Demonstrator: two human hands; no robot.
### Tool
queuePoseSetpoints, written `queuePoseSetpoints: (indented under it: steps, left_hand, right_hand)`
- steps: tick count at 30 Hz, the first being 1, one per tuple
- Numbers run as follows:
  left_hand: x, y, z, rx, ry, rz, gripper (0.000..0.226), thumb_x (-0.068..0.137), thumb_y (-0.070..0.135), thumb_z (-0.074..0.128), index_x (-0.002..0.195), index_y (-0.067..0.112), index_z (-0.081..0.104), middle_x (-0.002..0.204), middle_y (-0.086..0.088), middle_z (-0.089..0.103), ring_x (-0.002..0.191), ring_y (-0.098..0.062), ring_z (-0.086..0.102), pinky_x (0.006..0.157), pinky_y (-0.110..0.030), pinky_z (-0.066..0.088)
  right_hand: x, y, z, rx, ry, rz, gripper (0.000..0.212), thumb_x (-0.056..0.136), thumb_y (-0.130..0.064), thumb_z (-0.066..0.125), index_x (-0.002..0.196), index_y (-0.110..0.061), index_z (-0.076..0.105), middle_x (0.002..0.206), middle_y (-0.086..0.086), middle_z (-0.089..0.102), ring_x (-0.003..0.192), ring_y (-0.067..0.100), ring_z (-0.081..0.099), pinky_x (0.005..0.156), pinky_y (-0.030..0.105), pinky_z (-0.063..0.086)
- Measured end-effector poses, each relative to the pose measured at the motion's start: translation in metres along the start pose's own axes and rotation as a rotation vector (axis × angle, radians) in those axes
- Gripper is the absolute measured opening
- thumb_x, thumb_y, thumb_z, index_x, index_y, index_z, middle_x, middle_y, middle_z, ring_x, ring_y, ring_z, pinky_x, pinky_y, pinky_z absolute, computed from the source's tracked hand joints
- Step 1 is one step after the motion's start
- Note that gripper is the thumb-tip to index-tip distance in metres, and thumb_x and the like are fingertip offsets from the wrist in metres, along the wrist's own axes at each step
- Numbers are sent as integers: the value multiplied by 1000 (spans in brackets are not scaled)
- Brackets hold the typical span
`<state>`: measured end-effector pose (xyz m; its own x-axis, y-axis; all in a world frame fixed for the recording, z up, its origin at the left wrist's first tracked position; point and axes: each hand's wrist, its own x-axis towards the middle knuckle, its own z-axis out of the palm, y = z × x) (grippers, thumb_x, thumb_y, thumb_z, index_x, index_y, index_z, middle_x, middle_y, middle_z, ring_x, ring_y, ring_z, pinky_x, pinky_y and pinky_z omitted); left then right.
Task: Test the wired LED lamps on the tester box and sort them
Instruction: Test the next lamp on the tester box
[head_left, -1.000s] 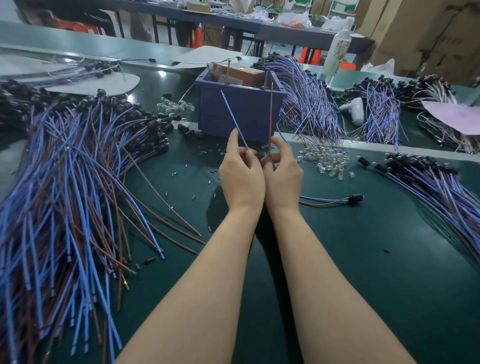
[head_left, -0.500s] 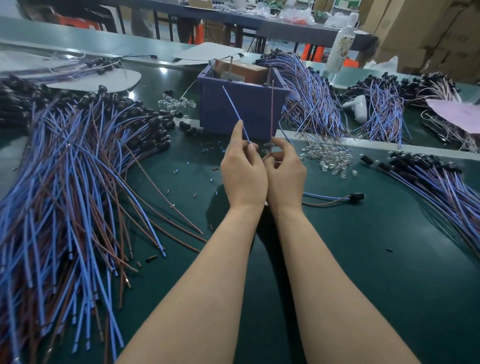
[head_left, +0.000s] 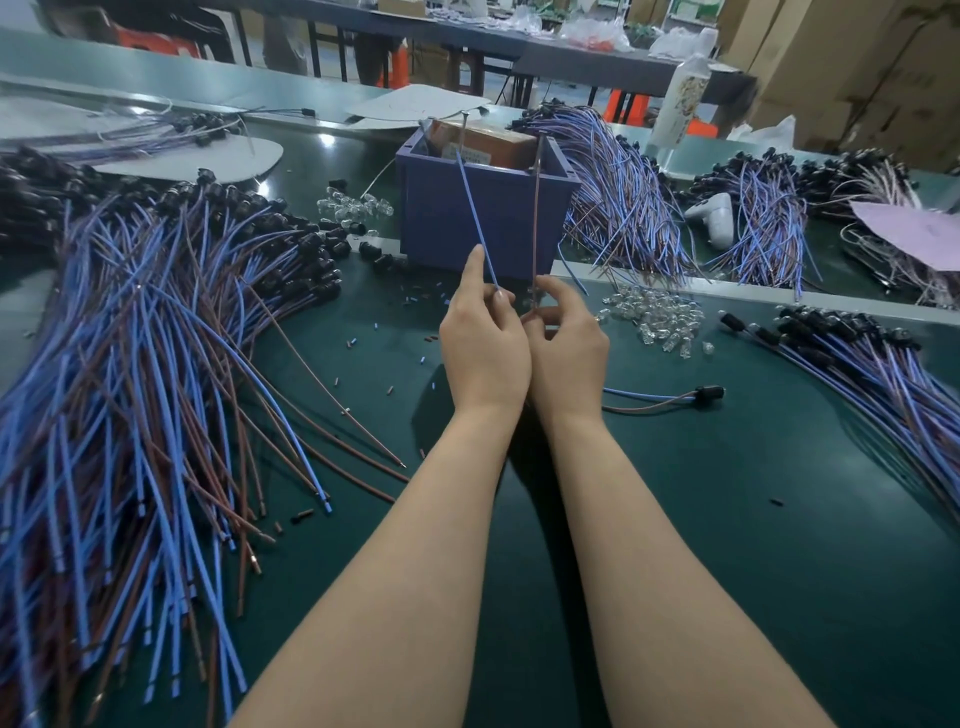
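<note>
Two-handed, working over a bare strip of dark green desk, hemmed by a big heap of blue-and-brown wired lamps at left and a smaller heap at right. Pinching a thin blue wire in the curled left grip and a thin brown wire in the curled right grip, leaning both up to the purple plastic tester box just ahead.

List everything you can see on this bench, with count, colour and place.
tester box: one, violet-blue, mid-bench
blue wire: one, blue, rising from the left hand to the box
brown wire: one, brown, rising from the right hand to the box
lamp heaps: several, blue-brown wires, black holders, left, right, behind the box
loose lamp: one, same colours, right of the right hand
clear bulbs: two heaps, colourless, left of the box and right of the hands
left hand: one, pinching the blue wire
right hand: one, pinching the brown wire
</note>
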<state>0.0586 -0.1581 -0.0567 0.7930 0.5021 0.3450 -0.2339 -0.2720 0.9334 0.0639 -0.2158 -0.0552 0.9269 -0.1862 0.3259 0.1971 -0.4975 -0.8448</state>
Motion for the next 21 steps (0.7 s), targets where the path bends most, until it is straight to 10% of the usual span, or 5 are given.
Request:
queuePoseSetpoints:
  steps: [21]
  left_hand:
    - [-1, 1, -1, -17, 39, 5, 51, 94, 2, 45, 143, 13, 38, 88, 1, 60, 88, -16, 58, 84, -20, 42]
  right_hand:
    - [-2, -3, -1, -9, -23, 1, 34, 89, -10, 54, 120, -20, 60, 85, -1, 66, 87, 23, 63, 82, 33, 46]
